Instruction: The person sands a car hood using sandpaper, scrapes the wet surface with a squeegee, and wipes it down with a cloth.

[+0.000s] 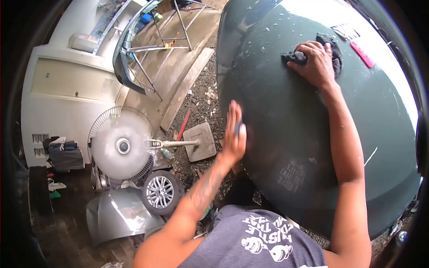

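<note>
Across the right half of the head view lies a dark green car panel (pixel 277 111) with water drops on its upper part. My right hand (pixel 315 62) presses a black cloth (pixel 337 56) onto the panel near its top, with the fingers curled over it. Just right of the cloth lie a red flat piece (pixel 362 54) and a whitish sheet (pixel 345 32). My left hand (pixel 235 134) is raised at the panel's left edge, its fingers stretched out and close together. A small dark thing shows between the thumb and fingers of my left hand; I cannot make out what it is.
A standing fan (pixel 123 146) with a square base (pixel 199 142) is at the left. Below it are a wheel (pixel 161 192) and a silver car panel (pixel 118 212). A metal stand (pixel 187 33) and a dark bumper (pixel 120 60) stand at the upper left.
</note>
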### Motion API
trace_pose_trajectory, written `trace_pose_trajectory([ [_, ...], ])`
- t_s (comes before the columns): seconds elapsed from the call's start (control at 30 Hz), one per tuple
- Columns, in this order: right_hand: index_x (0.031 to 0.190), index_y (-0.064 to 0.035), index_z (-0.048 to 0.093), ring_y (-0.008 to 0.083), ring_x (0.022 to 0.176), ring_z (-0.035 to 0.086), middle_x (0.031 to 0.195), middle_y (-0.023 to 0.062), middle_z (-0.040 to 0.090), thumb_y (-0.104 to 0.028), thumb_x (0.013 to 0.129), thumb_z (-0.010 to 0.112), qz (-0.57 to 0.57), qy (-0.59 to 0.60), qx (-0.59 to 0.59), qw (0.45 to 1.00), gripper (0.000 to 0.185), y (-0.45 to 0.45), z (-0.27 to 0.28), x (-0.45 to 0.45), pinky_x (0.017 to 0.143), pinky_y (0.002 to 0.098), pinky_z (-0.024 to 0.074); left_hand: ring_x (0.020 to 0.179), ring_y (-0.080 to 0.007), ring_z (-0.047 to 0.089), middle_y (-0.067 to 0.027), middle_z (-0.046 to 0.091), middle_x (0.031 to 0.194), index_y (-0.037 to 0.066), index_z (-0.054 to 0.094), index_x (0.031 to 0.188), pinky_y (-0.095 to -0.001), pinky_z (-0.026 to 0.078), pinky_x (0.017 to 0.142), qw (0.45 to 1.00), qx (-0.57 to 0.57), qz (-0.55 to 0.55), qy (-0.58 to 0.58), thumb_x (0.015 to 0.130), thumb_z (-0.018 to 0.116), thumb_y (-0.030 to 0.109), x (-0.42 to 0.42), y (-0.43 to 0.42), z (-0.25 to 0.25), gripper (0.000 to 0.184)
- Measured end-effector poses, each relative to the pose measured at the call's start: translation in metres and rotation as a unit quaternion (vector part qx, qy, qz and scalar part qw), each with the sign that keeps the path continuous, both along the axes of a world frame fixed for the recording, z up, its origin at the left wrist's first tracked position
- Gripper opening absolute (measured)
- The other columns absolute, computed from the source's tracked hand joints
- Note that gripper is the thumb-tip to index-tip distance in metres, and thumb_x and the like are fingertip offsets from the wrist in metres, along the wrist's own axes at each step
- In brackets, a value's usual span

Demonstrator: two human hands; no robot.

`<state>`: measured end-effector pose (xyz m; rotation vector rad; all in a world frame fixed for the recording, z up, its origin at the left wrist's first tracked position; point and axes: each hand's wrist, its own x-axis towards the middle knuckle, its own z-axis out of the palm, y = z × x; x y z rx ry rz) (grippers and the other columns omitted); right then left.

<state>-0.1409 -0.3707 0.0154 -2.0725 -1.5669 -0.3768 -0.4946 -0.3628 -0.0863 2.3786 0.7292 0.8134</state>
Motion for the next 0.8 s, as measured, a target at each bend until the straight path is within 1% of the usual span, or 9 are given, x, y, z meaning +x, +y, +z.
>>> trace_pose_trajectory([
  [0.1,0.108,-0.0098,0.075,0.0247,0.121,0.060,0.118,0.0068,0.073,-0.031,0.072,0.082,0.029,0.048,-0.019,0.998,0.042,-0.007,0.005,-0.002,0.111,0.0449,0.0378,0.155,-0.0443,0.015,-0.0303,0.019,0.165,-0.006,0.019,0.160,-0.0518,0.011,0.127,1.000,0.002,0.003,0.009,0.105,0.029,0.024,-0.008,-0.010,-0.007,0.064],
  [0.23,0.107,-0.0075,0.075,0.0252,0.118,0.060,0.115,0.0085,0.073,-0.031,0.071,0.083,0.019,0.058,0.016,0.998,0.044,-0.006,0.006,-0.003,0.108,0.0419,0.0401,0.154,-0.0433,0.017,-0.0287,0.019,0.166,-0.006,0.024,0.158,-0.0474,0.014,0.127,0.999,0.018,-0.005,0.028,0.104,0.028,0.023,0.046,0.120,0.010,0.061],
  [0.43,0.108,-0.0040,0.073,0.0259,0.120,0.061,0.119,0.0102,0.072,-0.031,0.071,0.083,0.031,0.062,0.027,0.997,0.047,-0.005,0.003,-0.001,0.111,0.0400,0.0393,0.156,-0.0436,0.014,-0.0274,0.017,0.167,-0.004,0.018,0.161,-0.0499,0.010,0.127,0.999,-0.021,-0.043,0.006,0.104,0.031,0.029,-0.025,-0.020,-0.004,0.067],
  [0.57,0.108,-0.0045,0.073,0.0266,0.121,0.060,0.119,0.0100,0.072,-0.030,0.071,0.083,0.030,0.056,0.035,0.997,0.047,-0.002,-0.003,0.004,0.111,0.0412,0.0391,0.156,-0.0431,0.015,-0.0275,0.016,0.167,-0.004,0.020,0.160,-0.0490,0.012,0.127,1.000,0.014,-0.023,0.001,0.106,0.026,0.024,0.031,0.090,0.015,0.061],
  [0.63,0.109,-0.0050,0.073,0.0265,0.122,0.059,0.120,0.0090,0.071,-0.031,0.071,0.083,0.027,0.045,0.022,0.998,0.047,-0.007,-0.001,0.000,0.111,0.0417,0.0388,0.156,-0.0422,0.014,-0.0275,0.015,0.167,-0.004,0.020,0.160,-0.0505,0.012,0.127,0.999,0.013,0.012,0.036,0.107,0.026,0.023,0.041,0.108,0.008,0.060],
  [0.7,0.111,-0.0049,0.073,0.0261,0.123,0.059,0.120,0.0084,0.072,-0.031,0.071,0.083,0.018,0.058,0.016,0.998,0.049,-0.003,0.002,0.001,0.111,0.0418,0.0386,0.156,-0.0428,0.014,-0.0286,0.018,0.166,-0.004,0.022,0.160,-0.0524,0.011,0.126,0.999,-0.024,0.011,-0.019,0.105,0.027,0.024,0.020,0.034,0.021,0.061],
  [0.73,0.113,-0.0056,0.073,0.0268,0.124,0.059,0.121,0.0095,0.071,-0.031,0.071,0.084,0.017,0.060,0.024,0.998,0.050,-0.003,0.000,0.002,0.112,0.0418,0.0385,0.156,-0.0437,0.014,-0.0293,0.020,0.166,-0.004,0.022,0.160,-0.0534,0.011,0.126,1.000,-0.006,-0.003,-0.029,0.104,0.029,0.025,-0.002,0.001,0.006,0.063],
  [0.77,0.113,-0.0056,0.073,0.0268,0.124,0.059,0.121,0.0095,0.071,-0.031,0.071,0.084,0.014,0.065,0.025,0.997,0.050,-0.002,-0.001,0.002,0.112,0.0418,0.0385,0.155,-0.0446,0.014,-0.0297,0.021,0.165,-0.004,0.024,0.159,-0.0529,0.010,0.126,0.999,-0.051,-0.008,-0.016,0.103,0.030,0.027,-0.020,-0.034,-0.004,0.064],
  [0.8,0.114,-0.0061,0.073,0.0271,0.124,0.059,0.122,0.0098,0.071,-0.032,0.072,0.084,0.013,0.054,0.032,0.998,0.050,-0.002,-0.002,0.002,0.112,0.0417,0.0387,0.155,-0.0445,0.015,-0.0298,0.021,0.165,-0.005,0.024,0.159,-0.0528,0.011,0.126,0.999,-0.049,-0.023,-0.004,0.103,0.031,0.027,-0.022,-0.031,-0.002,0.065],
])
